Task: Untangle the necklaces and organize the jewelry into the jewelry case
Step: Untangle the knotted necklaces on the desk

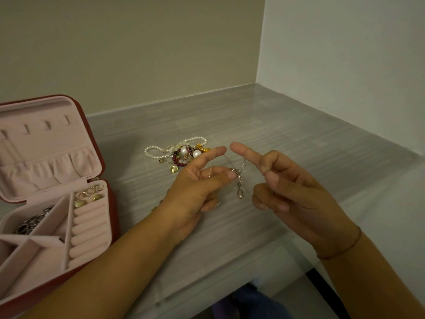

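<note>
Closest to me, my two hands hover over the grey counter [287, 139] with a thin silver necklace [239, 173] strung between them, and this is where I judge things could slip. The chain is very fine and its links bunch into a small knot above the hanging pendant [240, 194]; if I pull my hands apart too hard, that knot would likely tighten rather than open, or the chain could snap. If my pinch loosens, the chain could fall to the counter.

My left hand [197, 187] is mostly closed: thumb pressed against the curled fingers, pinching the chain right at the knot, with the index finger stretched out and a strand running over it. My right hand [296, 192] is half open, index finger extended toward the left one, thumb and middle finger nipping another strand; the other fingers are loosely folded.

To the left sits the open jewelry case [92, 226], pink inside, with some earrings [88, 195] and a dark chain [32, 223] already in its compartments. Farther back lies the pile of jewelry [181, 153], pearl strands and beads heaped together, still to be sorted, I'd say
</note>
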